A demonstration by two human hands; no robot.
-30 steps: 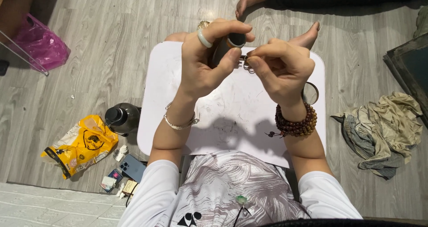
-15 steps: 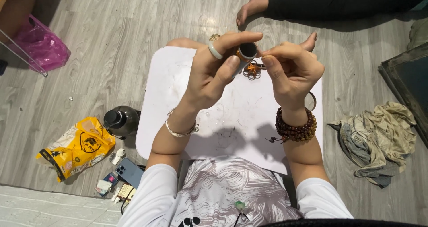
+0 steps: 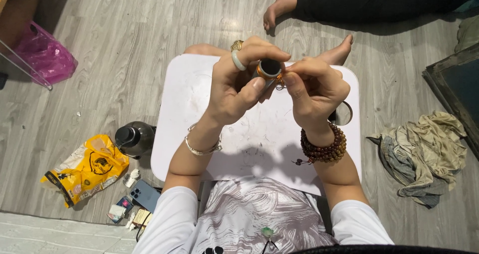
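White and scuffed, a small lap table (image 3: 209, 134) sits across the seated person's legs, giving the raised hands a surface just below them, so anything dropped would land on it rather than on the grey plank floor (image 3: 124, 44). The left hand (image 3: 234, 87) is wrapped around a small dark cylinder with an orange band (image 3: 268, 69), thumb pressed against its side and fingers curled over the top, holding it up near eye level with its round end toward the camera, probably for a close look at fine work. The right hand (image 3: 315, 92) is closed in a pinch right beside the cylinder's rim, thumb and forefinger tips meeting on something tiny and metallic (image 3: 280, 80); what exactly it is cannot be made out. The two hands touch at that point, which steadies both. A pale ring (image 3: 238, 60) sits on a left finger, a thin bangle (image 3: 202, 146) on that wrist, and brown beads (image 3: 324, 146) on the right wrist. Left of the table lie a yellow bag (image 3: 85, 169), a dark bottle (image 3: 133, 139) and a phone (image 3: 145, 195); crumpled cloth (image 3: 424, 154) lies to the right, and another person's bare foot (image 3: 279, 9) rests beyond.
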